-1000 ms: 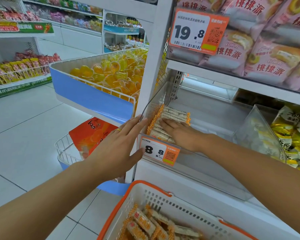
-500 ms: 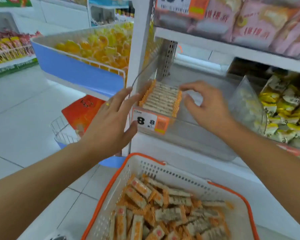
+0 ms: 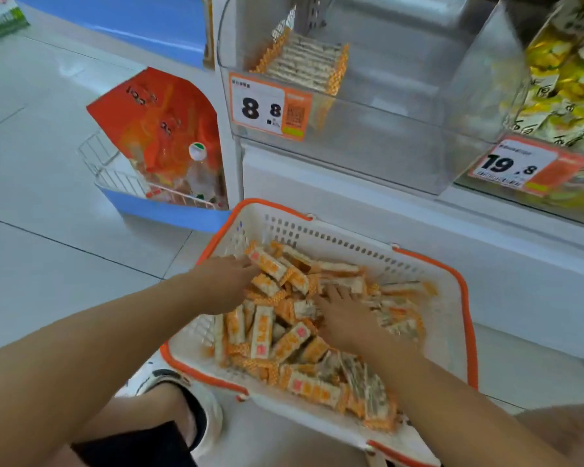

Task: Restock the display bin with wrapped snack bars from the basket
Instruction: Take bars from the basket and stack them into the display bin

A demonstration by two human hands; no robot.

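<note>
Both my hands are down in the basket (image 3: 418, 264): left hand (image 3: 228, 281) and right hand (image 3: 346, 315) lie flat and released on the bars (image 3: 277, 335)

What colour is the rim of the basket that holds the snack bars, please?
Orange: the basket has an orange rim on a white perforated body, seen in the head view.

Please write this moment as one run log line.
both hands in basket | left hand, right hand on snack bars | grasp unclear | bin partly filled
</note>
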